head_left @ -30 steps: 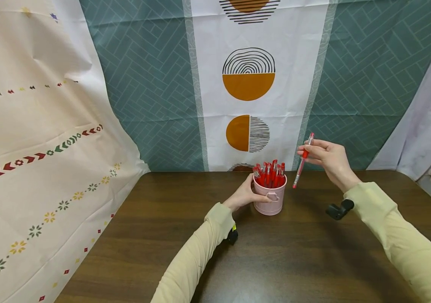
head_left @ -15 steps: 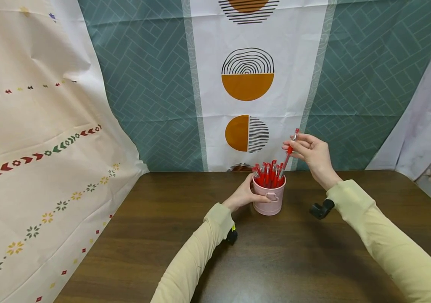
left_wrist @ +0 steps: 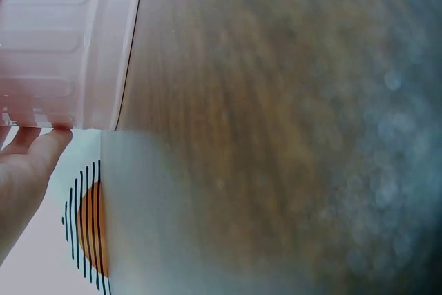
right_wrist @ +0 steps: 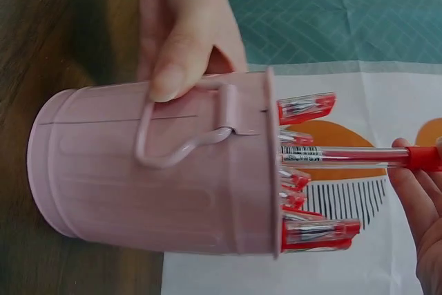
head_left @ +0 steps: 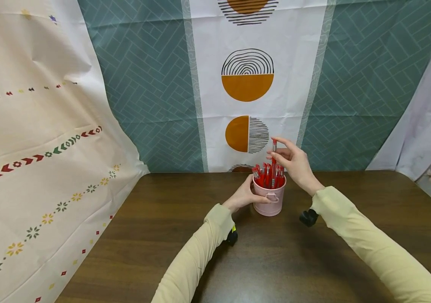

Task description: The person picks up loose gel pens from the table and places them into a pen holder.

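Observation:
A small pink metal bucket (head_left: pixel 270 208) stands upright on the table, packed with several red pens (head_left: pixel 263 176). My left hand (head_left: pixel 246 195) grips it from the left side. In the right wrist view the left thumb lies over the bucket's wire handle (right_wrist: pixel 155 164); the left wrist view shows that hand's fingers (left_wrist: pixel 47 148) against the bucket wall. My right hand (head_left: pixel 294 164) pinches a clear-barrelled red pen (head_left: pixel 274 160) near its top, above the bucket. The pen is nearly upright, its lower part in past the rim among the others. Its lower tip is hidden.
The brown wooden table (head_left: pixel 154 235) spreads around the bucket. Behind it hangs a patterned green and white cloth (head_left: pixel 215 139), and a cream printed cloth (head_left: pixel 48 168) hangs at the left. Dark wrist cameras are strapped under both sleeves.
My right hand has moved left with the pen, from beside the bucket to above it, and the pen's lower end has gone in among the others. My left hand stays on the bucket.

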